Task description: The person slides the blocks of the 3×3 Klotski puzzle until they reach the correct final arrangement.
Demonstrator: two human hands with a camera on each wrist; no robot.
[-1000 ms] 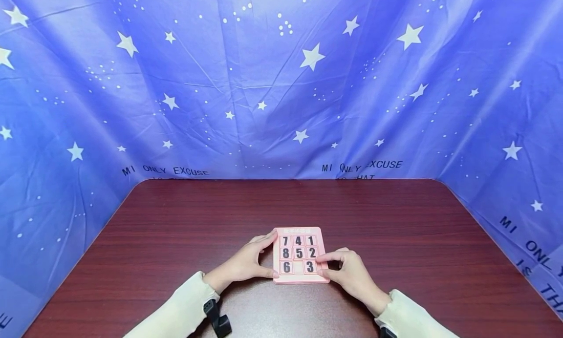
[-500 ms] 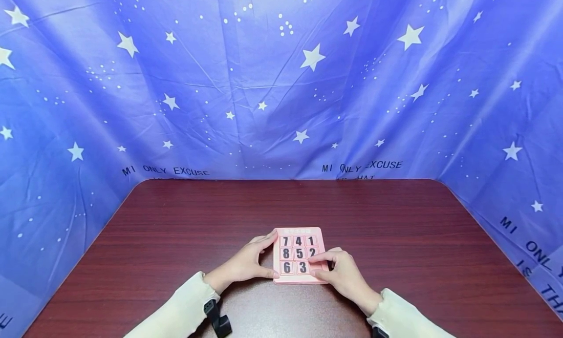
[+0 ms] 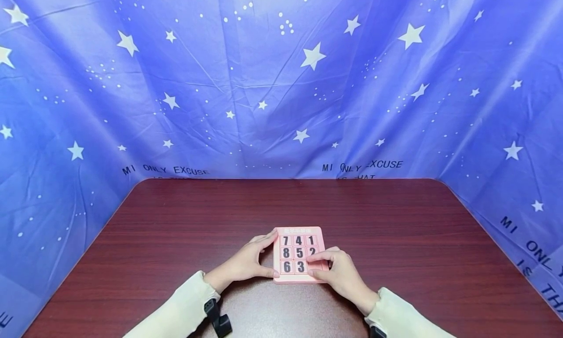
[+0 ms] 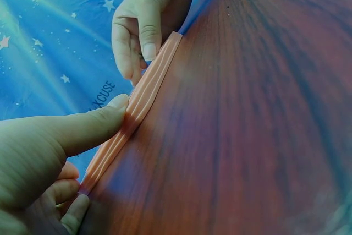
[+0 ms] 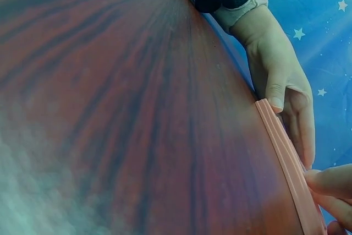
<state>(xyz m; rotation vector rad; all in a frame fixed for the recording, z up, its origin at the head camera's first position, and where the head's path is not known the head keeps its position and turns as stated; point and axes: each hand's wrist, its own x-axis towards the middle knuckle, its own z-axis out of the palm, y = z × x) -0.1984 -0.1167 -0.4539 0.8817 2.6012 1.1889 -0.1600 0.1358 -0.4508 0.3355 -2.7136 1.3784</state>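
Observation:
A pink number slide puzzle point(image 3: 292, 281) lies flat on the table. Its visible tiles read 7, 4, 1, then 8, 5, 2, then 6 and 3. My left hand point(image 3: 242, 264) grips the puzzle's left side, thumb at the near corner and fingers at the far one. On the puzzle's face, the thumb and index finger of my right hand point(image 3: 347, 277) touch beside the 3 tile point(image 3: 301, 266), which sits in the middle of the bottom row. Those fingers cover the bottom right cell and part of the 2. Both wrist views show the puzzle's ridged edge point(image 4: 143, 100) side-on.
The dark red wooden table point(image 3: 198, 211) has rounded far corners. A blue curtain point(image 3: 281, 84) with white stars and lettering hangs behind it and along both sides. A black device point(image 3: 217, 319) is strapped to the left wrist.
My right hand has moved left across the puzzle's face, and the 3 tile has slid from the right column to the middle one. The left hand has stayed still.

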